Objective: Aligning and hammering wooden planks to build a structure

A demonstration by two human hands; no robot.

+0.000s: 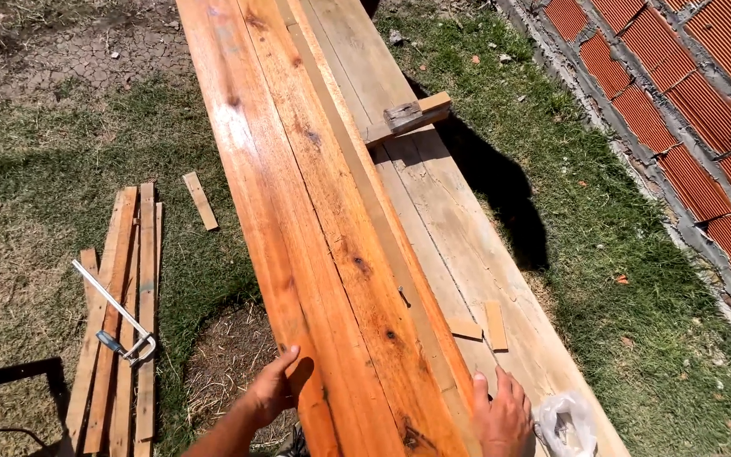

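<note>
Both hands are on the timber: the left hand [271,391] cups the near left edge of the long reddish plank [315,228], fingers curled loosely over the side, thumb up on the face, gripping nothing else. The right hand [501,416] lies flat and spread, palm down, at the plank's right edge where it meets the paler board [433,195] beneath. The plank runs lengthwise down the bench, its near end between the two hands.

To steady or shift it well, I'd judge even pressure from both sides matters, keeping it parallel to the pale board so it doesn't skew.

Watch the surroundings: two small wood offcuts [482,327] and a nail [403,296] sit just ahead of the right hand, and a clear plastic bag [565,423] lies just beside it. Further up, a wooden block [408,117] lies across the board. Down on the grass, a bar clamp [120,317] rests on a stack of thin slats [120,322].
</note>
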